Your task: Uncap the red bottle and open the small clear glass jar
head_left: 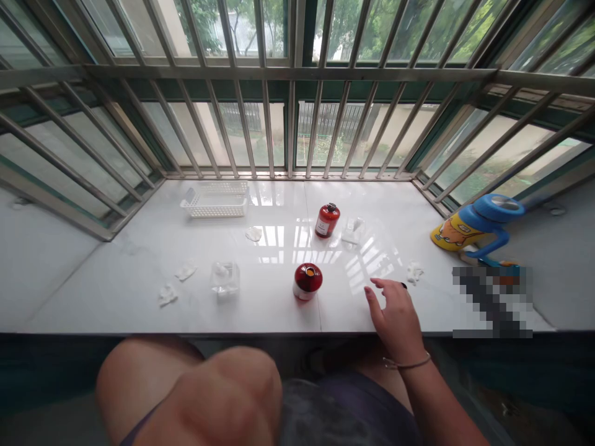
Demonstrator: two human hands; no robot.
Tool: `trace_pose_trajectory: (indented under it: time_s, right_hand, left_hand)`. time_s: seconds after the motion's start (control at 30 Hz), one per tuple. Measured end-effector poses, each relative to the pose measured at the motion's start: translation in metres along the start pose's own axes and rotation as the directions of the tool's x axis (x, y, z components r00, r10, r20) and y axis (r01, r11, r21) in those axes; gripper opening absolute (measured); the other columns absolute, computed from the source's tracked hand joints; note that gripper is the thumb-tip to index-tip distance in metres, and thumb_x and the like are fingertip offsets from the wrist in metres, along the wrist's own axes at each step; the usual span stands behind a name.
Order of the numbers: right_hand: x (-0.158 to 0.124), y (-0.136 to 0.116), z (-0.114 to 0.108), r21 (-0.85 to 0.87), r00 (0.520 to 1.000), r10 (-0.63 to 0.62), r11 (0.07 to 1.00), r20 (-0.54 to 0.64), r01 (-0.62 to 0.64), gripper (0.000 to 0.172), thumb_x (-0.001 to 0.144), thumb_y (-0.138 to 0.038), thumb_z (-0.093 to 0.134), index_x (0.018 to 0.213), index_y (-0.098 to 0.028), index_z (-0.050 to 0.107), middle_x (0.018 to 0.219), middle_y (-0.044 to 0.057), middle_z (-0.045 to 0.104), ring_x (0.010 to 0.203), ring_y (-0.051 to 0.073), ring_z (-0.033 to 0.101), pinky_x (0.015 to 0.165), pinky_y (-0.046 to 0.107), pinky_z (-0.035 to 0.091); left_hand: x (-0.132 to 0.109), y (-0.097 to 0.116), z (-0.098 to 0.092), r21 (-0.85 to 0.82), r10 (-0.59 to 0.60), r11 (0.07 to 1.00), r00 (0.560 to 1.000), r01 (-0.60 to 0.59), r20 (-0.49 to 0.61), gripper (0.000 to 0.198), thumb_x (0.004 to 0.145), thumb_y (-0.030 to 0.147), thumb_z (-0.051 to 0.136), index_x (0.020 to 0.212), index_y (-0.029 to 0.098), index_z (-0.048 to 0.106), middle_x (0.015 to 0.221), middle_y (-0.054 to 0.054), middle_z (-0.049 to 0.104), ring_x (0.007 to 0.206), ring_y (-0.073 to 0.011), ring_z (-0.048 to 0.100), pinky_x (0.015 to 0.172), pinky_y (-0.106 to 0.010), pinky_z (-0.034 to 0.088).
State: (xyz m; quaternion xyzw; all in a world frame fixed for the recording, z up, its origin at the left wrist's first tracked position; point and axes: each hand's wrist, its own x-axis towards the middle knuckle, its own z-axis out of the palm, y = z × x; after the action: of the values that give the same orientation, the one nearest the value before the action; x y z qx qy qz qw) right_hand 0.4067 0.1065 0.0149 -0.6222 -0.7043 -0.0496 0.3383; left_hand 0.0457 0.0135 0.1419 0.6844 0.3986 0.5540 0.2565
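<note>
My right hand (396, 314) lies on the white sill (139, 260) near its front edge, fingers stretched out and apart, holding nothing. A small black thing (403, 285), too small to name, shows just past the fingertips. Left of the hand stands a red bottle (307, 280) without a cap, its orange mouth showing. A second red bottle (327, 220), with a black cap, stands farther back. My left hand is out of sight; only my knees show at the bottom.
A clear plastic cup (225, 277) stands left of the open bottle. White crumpled wads (186, 270) lie scattered about, one (413, 271) by my hand. A white basket (216, 199) sits at the back left, a clear wrapper (353, 230) mid-back, a blue-yellow drinking bottle (478, 226) lies at the right. Window bars ring the sill.
</note>
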Motion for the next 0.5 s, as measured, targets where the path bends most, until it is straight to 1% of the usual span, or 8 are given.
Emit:
trace_pose_trajectory:
  time_s: [0.07, 0.17, 0.2, 0.23, 0.3, 0.37, 0.43, 0.5]
  right_hand:
    - [0.000, -0.021, -0.001, 0.091, 0.999, -0.038, 0.995, 0.015, 0.037, 0.027, 0.111, -0.042, 0.054, 0.125, -0.020, 0.064, 0.114, 0.012, 0.068, 0.108, 0.030, 0.064, 0.099, 0.049, 0.053]
    - [-0.003, -0.045, -0.001, 0.200, 0.996, -0.077, 0.977, 0.036, 0.068, 0.021, 0.110, -0.035, 0.057, 0.126, -0.022, 0.064, 0.117, 0.011, 0.067, 0.112, 0.029, 0.064, 0.101, 0.048, 0.054]
    - [-0.005, -0.050, 0.000, 0.229, 0.995, -0.087, 0.970, 0.041, 0.076, 0.021, 0.110, -0.033, 0.058, 0.126, -0.023, 0.064, 0.118, 0.011, 0.067, 0.113, 0.029, 0.063, 0.101, 0.048, 0.054]
    - [-0.007, -0.055, 0.001, 0.256, 0.994, -0.093, 0.964, 0.048, 0.078, 0.020, 0.110, -0.032, 0.058, 0.127, -0.023, 0.064, 0.119, 0.011, 0.066, 0.115, 0.029, 0.063, 0.102, 0.048, 0.054]
    - [-0.013, -0.062, 0.006, 0.309, 0.993, -0.088, 0.949, 0.074, 0.061, 0.023, 0.109, -0.032, 0.058, 0.131, -0.024, 0.063, 0.122, 0.012, 0.066, 0.117, 0.030, 0.063, 0.103, 0.050, 0.055]
    - [-0.020, -0.068, 0.013, 0.356, 0.992, -0.056, 0.934, 0.111, 0.013, 0.031, 0.109, -0.034, 0.058, 0.138, -0.025, 0.060, 0.127, 0.013, 0.065, 0.121, 0.032, 0.063, 0.104, 0.053, 0.056]
    - [-0.025, -0.073, 0.023, 0.397, 0.989, -0.007, 0.916, 0.151, -0.054, 0.042, 0.108, -0.040, 0.060, 0.147, -0.027, 0.055, 0.136, 0.015, 0.063, 0.127, 0.034, 0.062, 0.109, 0.058, 0.055]
    - [-0.025, -0.079, 0.035, 0.437, 0.979, 0.044, 0.890, 0.201, -0.129, 0.059, 0.104, -0.047, 0.067, 0.156, -0.027, 0.047, 0.146, 0.016, 0.059, 0.134, 0.036, 0.060, 0.113, 0.061, 0.053]
  left_hand:
    - [0.020, -0.023, 0.002, 0.020, -0.011, 1.000, 0.998, 0.012, -0.069, 0.033, 0.092, 0.065, 0.069, 0.086, 0.032, 0.074, 0.071, -0.006, 0.066, 0.067, -0.0257, 0.068, 0.055, -0.041, 0.062]
    - [0.045, -0.075, 0.000, 0.245, -0.006, 0.965, 0.942, 0.093, -0.336, 0.029, 0.095, 0.050, 0.076, 0.107, 0.024, 0.072, 0.106, -0.009, 0.073, 0.102, -0.0261, 0.073, 0.093, -0.044, 0.065]
    - [0.050, -0.094, -0.003, 0.305, 0.001, 0.943, 0.913, 0.135, -0.408, 0.039, 0.093, 0.049, 0.080, 0.120, 0.024, 0.069, 0.120, -0.010, 0.071, 0.114, -0.0274, 0.071, 0.104, -0.047, 0.062]
    - [0.052, -0.112, -0.007, 0.325, -0.008, 0.929, 0.886, 0.179, -0.464, 0.058, 0.089, 0.050, 0.084, 0.136, 0.024, 0.061, 0.136, -0.013, 0.066, 0.127, -0.0294, 0.067, 0.113, -0.050, 0.058]
    - [0.051, -0.144, -0.019, 0.314, -0.101, 0.909, 0.876, 0.275, -0.472, 0.094, 0.083, 0.055, 0.089, 0.159, 0.026, 0.040, 0.166, -0.017, 0.045, 0.153, -0.0348, 0.048, 0.129, -0.056, 0.041]
    - [0.048, -0.168, -0.032, 0.339, -0.265, 0.829, 0.847, 0.444, -0.462, 0.114, 0.077, 0.060, 0.092, 0.167, 0.029, 0.029, 0.176, -0.017, 0.032, 0.162, -0.0398, 0.035, 0.133, -0.059, 0.033]
    - [0.046, -0.183, -0.042, 0.374, -0.412, 0.733, 0.808, 0.569, -0.422, 0.116, 0.075, 0.063, 0.092, 0.167, 0.029, 0.030, 0.176, -0.016, 0.034, 0.162, -0.0427, 0.035, 0.132, -0.061, 0.032]
    - [0.047, -0.192, -0.047, 0.395, -0.495, 0.683, 0.788, 0.614, -0.367, 0.106, 0.077, 0.065, 0.089, 0.163, 0.030, 0.039, 0.171, -0.014, 0.044, 0.157, -0.0423, 0.043, 0.129, -0.059, 0.037]
